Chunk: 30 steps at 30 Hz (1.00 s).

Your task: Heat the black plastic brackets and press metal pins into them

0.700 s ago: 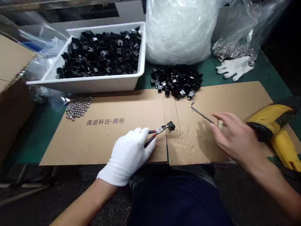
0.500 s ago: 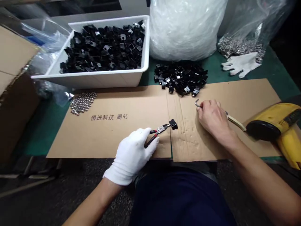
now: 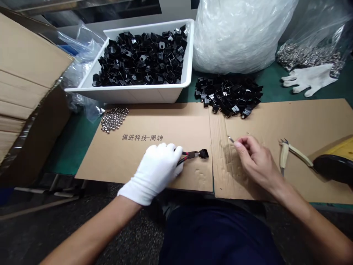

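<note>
– Starting at the far left, seeing what?

– Seeing an open cardboard box (image 3: 35, 73), then crumpled clear plastic bags (image 3: 79, 70). Next, spotting small metal pieces (image 3: 114, 117) clustered on the left cardboard sheet (image 3: 165, 119), just in front of a white tray (image 3: 129, 96) heaped with black parts (image 3: 143, 59).

– And having what in the left hand (image 3: 151, 169)?

– Grasping red-and-black pliers (image 3: 192, 155), firmly wrapped round the handles, gloved in white.

– Finding anything at the tips?

– Finding a single black part (image 3: 204, 154) there, clasped at the end of the pliers, near the seam with the right cardboard sheet (image 3: 303, 121). Resting on the cardboard or just above? Can't tell.

– Going further right?

– Reaching a loose pile of black parts (image 3: 228, 95) along the back of the cardboard, partly on the green bench (image 3: 271, 84), in front of a big stuffed plastic bag (image 3: 239, 36).

– And doing what with the right hand (image 3: 255, 156)?

– Pinching a slim metal piece (image 3: 231, 139), bare-skinned, over the right sheet. Mostly hidden, so can't make out the full shape.

– Ending where?

– Passing cream-handled pliers (image 3: 284, 156) lying on the right sheet, a loose white glove (image 3: 309, 79) flat before a clear bag of shiny metal bits (image 3: 309, 55), then stopping at a yellow-and-black tool (image 3: 340, 156), only partly in view.
</note>
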{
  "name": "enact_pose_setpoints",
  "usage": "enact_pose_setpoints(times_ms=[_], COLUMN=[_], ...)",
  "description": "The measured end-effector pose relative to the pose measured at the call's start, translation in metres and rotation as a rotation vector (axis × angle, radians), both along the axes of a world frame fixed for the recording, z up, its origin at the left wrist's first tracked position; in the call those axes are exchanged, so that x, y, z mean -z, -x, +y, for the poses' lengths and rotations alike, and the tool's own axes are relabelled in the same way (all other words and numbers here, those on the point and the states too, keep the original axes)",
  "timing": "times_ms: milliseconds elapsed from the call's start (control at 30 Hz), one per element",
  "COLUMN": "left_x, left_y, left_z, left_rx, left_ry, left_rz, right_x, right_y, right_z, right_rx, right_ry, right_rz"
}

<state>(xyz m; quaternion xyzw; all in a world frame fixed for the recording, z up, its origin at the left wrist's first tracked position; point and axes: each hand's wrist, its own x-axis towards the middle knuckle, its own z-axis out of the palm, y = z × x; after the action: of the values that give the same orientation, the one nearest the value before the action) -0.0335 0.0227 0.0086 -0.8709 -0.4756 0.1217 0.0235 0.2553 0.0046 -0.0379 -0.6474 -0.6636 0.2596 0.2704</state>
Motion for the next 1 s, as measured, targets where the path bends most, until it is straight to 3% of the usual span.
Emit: enact_pose_setpoints(times_ms=[100,233,500,667,733,833,900,1000], left_x=[-0.016,-0.029,-0.032,-0.034,-0.037,-0.039,-0.037,-0.028], left_y=[-0.01,-0.022,-0.028,-0.026,-0.026,-0.03,-0.034,-0.042], left_z=[0.012,0.014,-0.004,-0.026,-0.036,-0.047,-0.05,-0.05], left_rx=[0.099,0.118,-0.047,-0.271,-0.42,-0.619,-0.732,-0.951], left_ry=[-0.058,-0.087,-0.034,0.062,0.223,0.713,1.039,1.325], left_rz=[0.091,0.099,0.098,-0.054,-0.211,-0.53,-0.746,-1.032], right_x=[-0.001,0.004,0.013,0.006,0.008,0.012,0.015,0.015], right_y=[0.026,0.044,0.031,0.031,0.033,0.036,0.037,0.036], right_z=[-0.013,-0.019,-0.031,-0.027,-0.019,-0.007,-0.002,-0.001], right_rx=[-0.112,-0.151,-0.132,-0.035,-0.013,-0.025,-0.019,-0.027], right_ry=[0.056,0.07,0.094,0.13,0.198,0.282,0.318,0.377], right_rz=[0.159,0.234,0.207,0.325,0.403,0.462,0.482,0.503])
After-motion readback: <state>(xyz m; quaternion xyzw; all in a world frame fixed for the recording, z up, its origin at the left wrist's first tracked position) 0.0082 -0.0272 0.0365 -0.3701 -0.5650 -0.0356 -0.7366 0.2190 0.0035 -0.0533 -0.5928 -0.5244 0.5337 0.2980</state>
